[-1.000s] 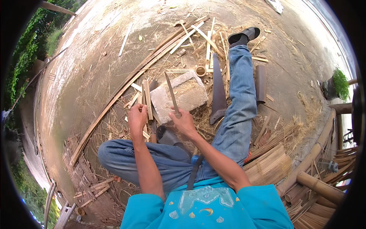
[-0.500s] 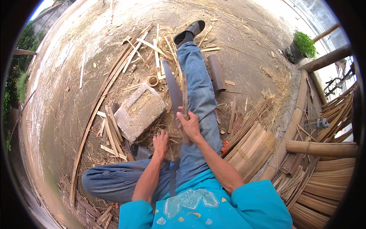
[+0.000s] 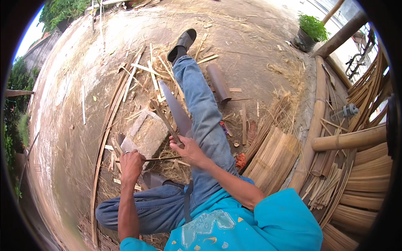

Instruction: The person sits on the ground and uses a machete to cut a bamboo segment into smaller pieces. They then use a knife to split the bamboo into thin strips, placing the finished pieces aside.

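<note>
My right hand (image 3: 186, 149) is closed around the near end of a long, narrow brown tool (image 3: 164, 118). It slants up and away to the left; I cannot make out its exact kind. In my left hand (image 3: 131, 164), with a ring on one finger, is a thin dark strip (image 3: 161, 159). This strip runs across toward the underside of my right hand, and whether it touches the tool is hidden. Just beyond lies a handsaw (image 3: 176, 109), its wide blade beside my outstretched leg. A rough stone block (image 3: 146, 131) rests past my left hand.
Split pieces and shavings litter the ground around the block. A brown bamboo tube (image 3: 217, 83) lies right of my leg. Bundled flat slats (image 3: 272, 157) lie near my right elbow, beside a bamboo pole (image 3: 316, 121). A potted plant (image 3: 307, 35) stands at the far right.
My left hand has risen leftward from near the ground and now grips a thin strip. My right hand has shifted left and lower, its tool now tilting left. The view has turned somewhat.
</note>
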{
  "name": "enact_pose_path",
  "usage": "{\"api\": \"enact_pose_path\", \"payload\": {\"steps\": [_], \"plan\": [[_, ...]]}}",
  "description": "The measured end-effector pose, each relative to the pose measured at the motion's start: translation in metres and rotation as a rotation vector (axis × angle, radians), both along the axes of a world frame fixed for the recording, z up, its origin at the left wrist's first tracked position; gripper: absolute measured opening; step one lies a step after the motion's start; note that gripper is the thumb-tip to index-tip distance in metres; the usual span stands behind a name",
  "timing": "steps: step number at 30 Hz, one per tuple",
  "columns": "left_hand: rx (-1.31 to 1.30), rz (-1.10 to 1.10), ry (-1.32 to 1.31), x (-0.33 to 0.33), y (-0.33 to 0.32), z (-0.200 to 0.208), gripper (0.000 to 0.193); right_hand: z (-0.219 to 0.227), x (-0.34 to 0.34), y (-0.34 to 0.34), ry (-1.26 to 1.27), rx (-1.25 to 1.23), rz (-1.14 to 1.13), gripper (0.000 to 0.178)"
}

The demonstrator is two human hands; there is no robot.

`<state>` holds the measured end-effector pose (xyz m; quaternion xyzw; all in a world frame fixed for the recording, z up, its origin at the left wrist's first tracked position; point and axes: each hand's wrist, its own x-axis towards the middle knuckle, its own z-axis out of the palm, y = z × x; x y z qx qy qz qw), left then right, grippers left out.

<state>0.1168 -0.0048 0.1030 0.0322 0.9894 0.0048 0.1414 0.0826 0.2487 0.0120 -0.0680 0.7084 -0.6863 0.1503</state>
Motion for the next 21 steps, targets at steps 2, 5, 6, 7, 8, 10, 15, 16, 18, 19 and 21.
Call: {"api": "enact_pose_path", "payload": {"steps": [2, 5, 6, 7, 8, 10, 15, 16, 18, 19, 21], "plan": [[-0.030, 0.002, 0.049, -0.007, -0.006, 0.030, 0.016, 0.012, 0.006, -0.006, 0.117, 0.032, 0.068, 0.045], [0.030, 0.065, 0.160, -0.007, -0.010, 0.080, 0.011, 0.027, 0.016, -0.020, 0.136, 0.078, 0.192, 0.043], [-0.018, 0.021, 0.153, -0.011, -0.011, 0.095, 0.013, 0.031, 0.017, -0.022, 0.118, 0.096, 0.234, 0.042], [0.004, 0.039, 0.167, -0.015, -0.009, 0.105, 0.017, 0.041, 0.018, -0.022, 0.111, 0.156, 0.238, 0.042], [0.029, 0.058, 0.180, -0.019, -0.007, 0.111, 0.021, 0.053, 0.018, -0.021, 0.103, 0.219, 0.242, 0.041], [0.138, 0.063, 0.302, -0.024, 0.002, 0.117, 0.031, 0.073, 0.016, -0.017, 0.007, 0.269, 0.254, 0.042], [0.297, -0.047, 0.469, -0.023, -0.012, 0.118, 0.052, 0.061, -0.009, 0.035, -0.135, -0.229, -0.207, 0.040], [0.317, 0.026, 0.312, -0.023, -0.027, 0.119, 0.050, 0.066, -0.016, 0.060, -0.161, -0.246, -0.329, 0.038], [0.246, 0.128, 0.069, -0.024, -0.048, 0.124, 0.049, 0.070, -0.030, 0.115, -0.206, -0.284, -0.595, 0.031], [0.216, 0.167, -0.053, -0.028, -0.053, 0.126, 0.048, 0.058, -0.036, 0.148, -0.225, -0.244, -0.729, 0.031], [0.204, 0.155, -0.146, -0.036, -0.062, 0.129, 0.048, 0.001, -0.041, 0.216, -0.227, -0.147, -0.934, 0.029]]}}
